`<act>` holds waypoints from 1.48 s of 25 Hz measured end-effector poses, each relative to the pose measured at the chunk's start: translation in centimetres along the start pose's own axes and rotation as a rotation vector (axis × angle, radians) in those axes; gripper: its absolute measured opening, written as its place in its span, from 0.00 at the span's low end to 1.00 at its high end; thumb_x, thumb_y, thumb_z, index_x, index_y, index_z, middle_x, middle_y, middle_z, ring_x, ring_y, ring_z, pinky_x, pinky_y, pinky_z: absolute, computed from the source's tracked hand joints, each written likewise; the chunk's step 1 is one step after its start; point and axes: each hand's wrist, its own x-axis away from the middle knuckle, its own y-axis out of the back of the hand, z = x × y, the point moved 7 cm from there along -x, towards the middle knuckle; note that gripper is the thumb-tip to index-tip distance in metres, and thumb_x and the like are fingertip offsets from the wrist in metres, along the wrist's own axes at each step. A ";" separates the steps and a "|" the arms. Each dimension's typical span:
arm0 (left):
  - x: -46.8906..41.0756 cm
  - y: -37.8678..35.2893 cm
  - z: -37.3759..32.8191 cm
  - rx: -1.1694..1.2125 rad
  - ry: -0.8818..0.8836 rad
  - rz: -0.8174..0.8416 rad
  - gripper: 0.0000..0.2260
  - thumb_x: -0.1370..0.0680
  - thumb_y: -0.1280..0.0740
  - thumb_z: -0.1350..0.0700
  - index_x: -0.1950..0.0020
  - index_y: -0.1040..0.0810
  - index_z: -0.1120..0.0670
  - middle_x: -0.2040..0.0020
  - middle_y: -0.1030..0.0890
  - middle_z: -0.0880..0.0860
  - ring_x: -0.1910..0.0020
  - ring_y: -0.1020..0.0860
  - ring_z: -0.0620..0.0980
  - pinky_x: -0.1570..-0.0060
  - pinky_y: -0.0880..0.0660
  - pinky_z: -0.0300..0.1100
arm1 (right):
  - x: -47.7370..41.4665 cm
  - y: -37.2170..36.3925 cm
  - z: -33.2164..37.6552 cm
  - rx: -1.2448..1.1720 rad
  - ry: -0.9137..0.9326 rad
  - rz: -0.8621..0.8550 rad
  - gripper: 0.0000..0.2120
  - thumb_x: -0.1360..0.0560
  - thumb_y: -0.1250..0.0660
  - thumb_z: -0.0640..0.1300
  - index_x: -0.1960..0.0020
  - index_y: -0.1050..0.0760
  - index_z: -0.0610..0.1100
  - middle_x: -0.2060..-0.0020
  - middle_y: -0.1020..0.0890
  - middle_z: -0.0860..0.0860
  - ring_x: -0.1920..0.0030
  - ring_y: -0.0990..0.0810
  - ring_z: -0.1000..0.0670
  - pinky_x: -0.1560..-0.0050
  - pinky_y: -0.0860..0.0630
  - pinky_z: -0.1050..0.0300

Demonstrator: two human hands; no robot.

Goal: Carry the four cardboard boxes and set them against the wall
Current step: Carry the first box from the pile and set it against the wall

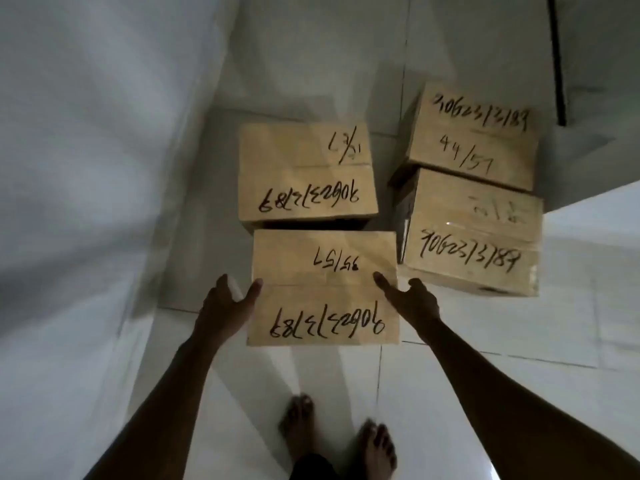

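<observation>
Flanking the nearest cardboard box (pixel 323 289), the left hand (pixel 225 304) and right hand (pixel 414 301) spread their fingers (pixel 225 284) wide, thumbs resting on its top.

The wall (pixel 86 133) runs close along the left. Only a thin strip of floor (pixel 485 393) lies between it and the near left box (pixel 323 306), and the left hand (pixel 225 303) fits there. The right hand (pixel 412 299) sits in the tight gap beside the near right box (pixel 474 237). The far left box (pixel 306 171) stands just behind, almost touching. No gap shows between the far right box (pixel 474 136) and the near right one. Wide floor lies in front, by the bare feet (pixel 299 420).
</observation>
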 end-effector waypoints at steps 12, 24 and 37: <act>7.0 1.5 1.2 0.508 0.225 0.013 0.29 0.29 0.38 0.30 0.42 0.23 0.51 0.51 0.18 0.54 0.52 0.20 0.56 0.52 0.23 0.50 | 6.4 1.2 3.5 -0.216 -0.047 0.160 0.36 0.39 0.29 0.75 0.42 0.23 0.51 0.55 0.13 0.47 0.57 0.13 0.44 0.53 0.15 0.44; 56.9 27.4 3.4 0.821 0.351 -0.419 0.30 0.30 0.38 0.28 0.47 0.22 0.53 0.52 0.16 0.55 0.54 0.17 0.56 0.45 0.21 0.56 | 50.4 19.9 16.9 0.060 0.443 0.444 0.39 0.42 0.27 0.76 0.44 0.21 0.48 0.57 0.13 0.48 0.57 0.13 0.44 0.50 0.16 0.42; 96.3 12.5 32.0 1.393 0.793 -1.007 0.40 0.37 0.36 0.24 0.41 0.21 0.55 0.47 0.17 0.58 0.50 0.17 0.58 0.47 0.20 0.55 | 86.9 1.8 -1.1 0.655 0.987 0.821 0.41 0.37 0.31 0.75 0.38 0.24 0.44 0.48 0.16 0.44 0.45 0.17 0.41 0.38 0.22 0.42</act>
